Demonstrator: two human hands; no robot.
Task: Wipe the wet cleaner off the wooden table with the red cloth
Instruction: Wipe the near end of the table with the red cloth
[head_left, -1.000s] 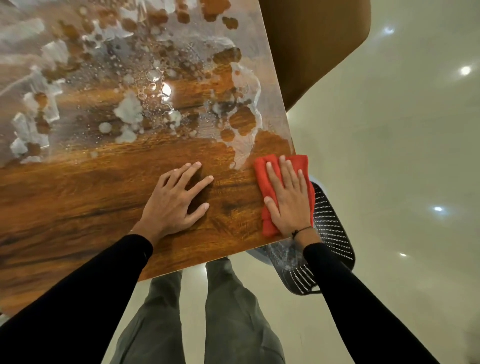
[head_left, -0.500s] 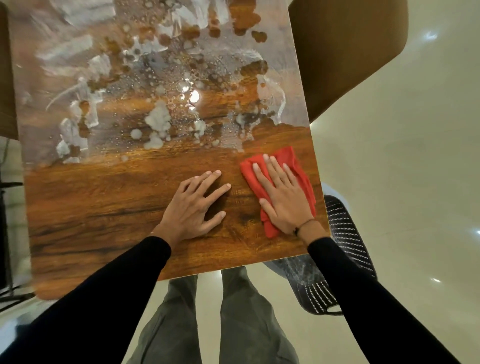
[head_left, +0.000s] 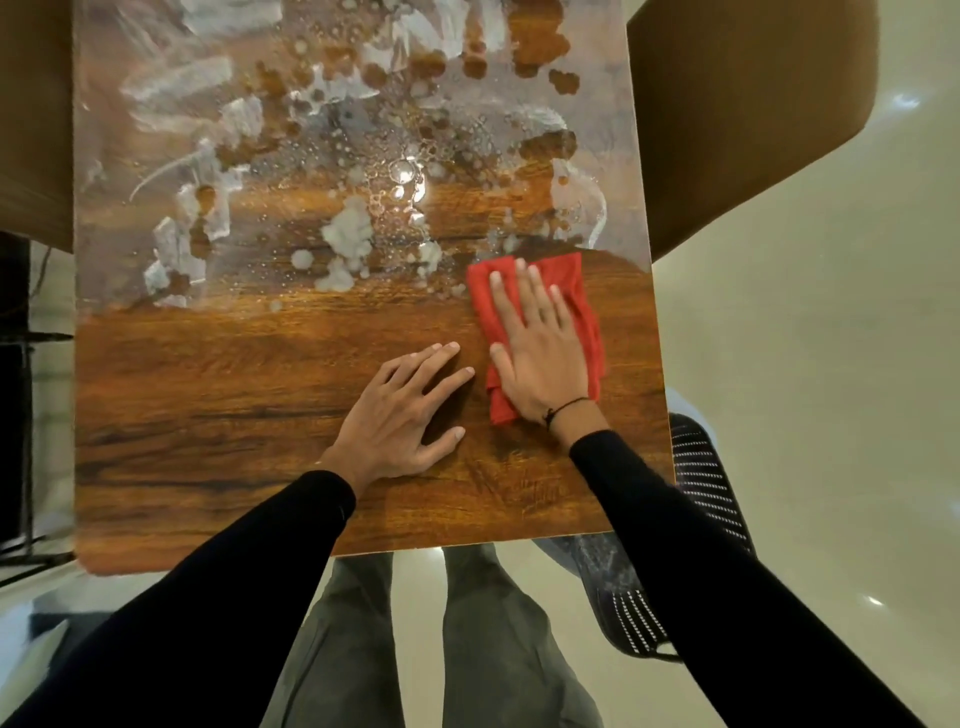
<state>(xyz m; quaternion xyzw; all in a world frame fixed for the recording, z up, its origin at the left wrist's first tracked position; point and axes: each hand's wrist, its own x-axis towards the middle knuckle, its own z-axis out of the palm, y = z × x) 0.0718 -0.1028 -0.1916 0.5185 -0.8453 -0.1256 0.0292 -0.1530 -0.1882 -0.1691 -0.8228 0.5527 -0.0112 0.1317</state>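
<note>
A wooden table (head_left: 208, 426) fills the middle of the head view. Its far half is covered with wet cleaner (head_left: 363, 171): white foam smears, bubbles and droplets. The near half shows bare wood grain. A red cloth (head_left: 579, 283) lies flat near the table's right edge, at the border of the wet patch. My right hand (head_left: 535, 353) presses down on the cloth with fingers spread, pointing away from me. Just to its left, my left hand (head_left: 405, 415) rests flat on the dry wood, fingers apart, holding nothing.
A brown chair back (head_left: 753, 119) stands off the table's far right corner. A black mesh chair (head_left: 696, 499) sits by the near right corner. My legs (head_left: 441, 649) stand at the near edge. Dark furniture legs (head_left: 21, 364) are at the left.
My right hand has slid the red cloth away from me, from the near right corner up to the edge of the foam. The left hand stays planted; the camera view has shifted.
</note>
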